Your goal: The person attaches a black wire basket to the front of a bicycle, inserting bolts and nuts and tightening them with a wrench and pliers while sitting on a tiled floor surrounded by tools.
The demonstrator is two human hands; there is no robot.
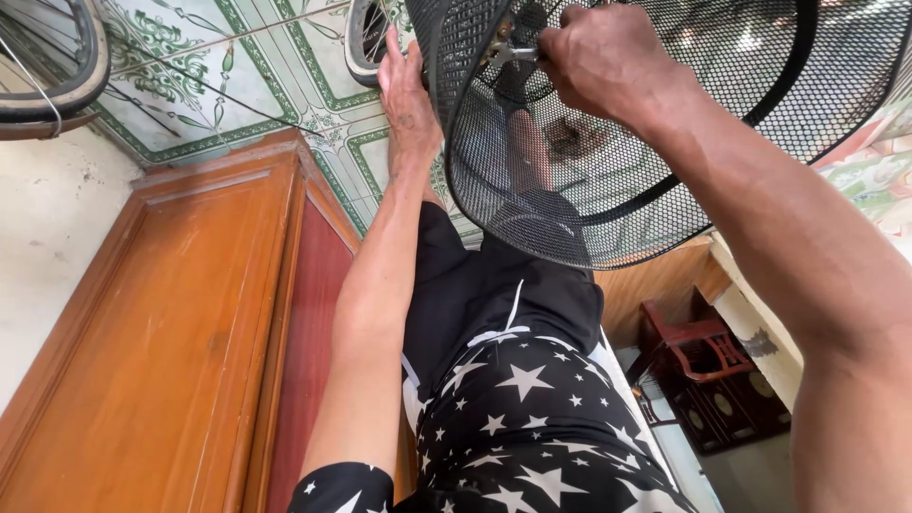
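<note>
A black wire-mesh bicycle basket fills the upper right. My left hand lies flat against its outer left wall, fingers stretched upward. My right hand reaches inside the basket from above, closed on a small metal tool at the basket's far wall. Through the mesh I see my foot in a dark sandal on the tiled floor.
A wooden door panel stands at the left. Bicycle wheels show at the top left and top centre. Green-patterned floor tiles lie beyond. A red plastic chair sits at the lower right. My star-print shirt and dark shorts fill the centre.
</note>
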